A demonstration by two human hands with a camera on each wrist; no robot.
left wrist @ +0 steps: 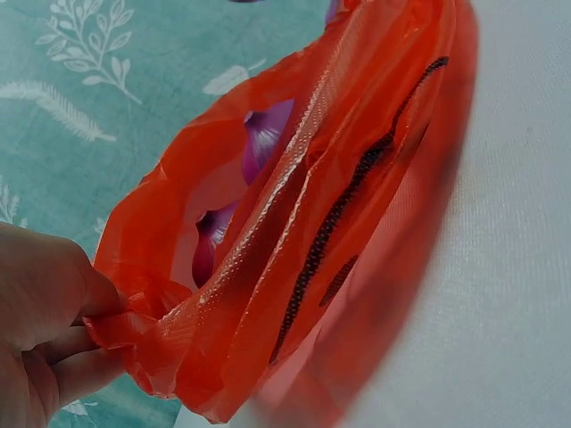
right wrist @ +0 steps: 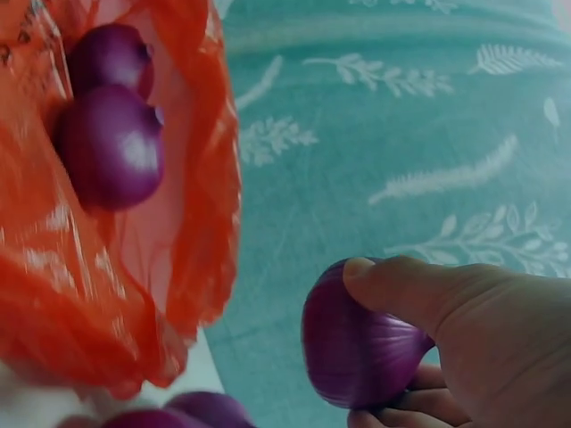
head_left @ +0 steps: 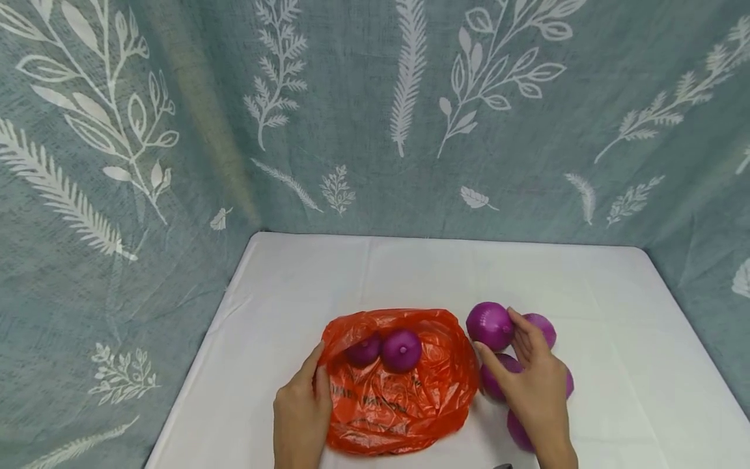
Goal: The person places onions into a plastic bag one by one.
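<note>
A red plastic bag [head_left: 387, 397] lies on the table with its mouth spread wide. Inside it are two purple onions, one of them the onion [head_left: 401, 350] nearer the middle. My left hand [head_left: 303, 407] pinches the bag's left rim between thumb and fingers, as the left wrist view also shows. With my right hand [head_left: 536, 384] I grip another onion [right wrist: 357, 343], thumb on one side and fingers on the other. This onion is just right of the bag's far right edge. Several more onions lie under and around the right hand, partly hidden by it.
The white table [head_left: 633, 365] has a rounded far edge. Behind and beside it hangs a green-blue cloth [head_left: 363, 195] with white leaf prints. A small dark object [head_left: 502, 466] shows at the bottom edge of the head view; its kind is unclear.
</note>
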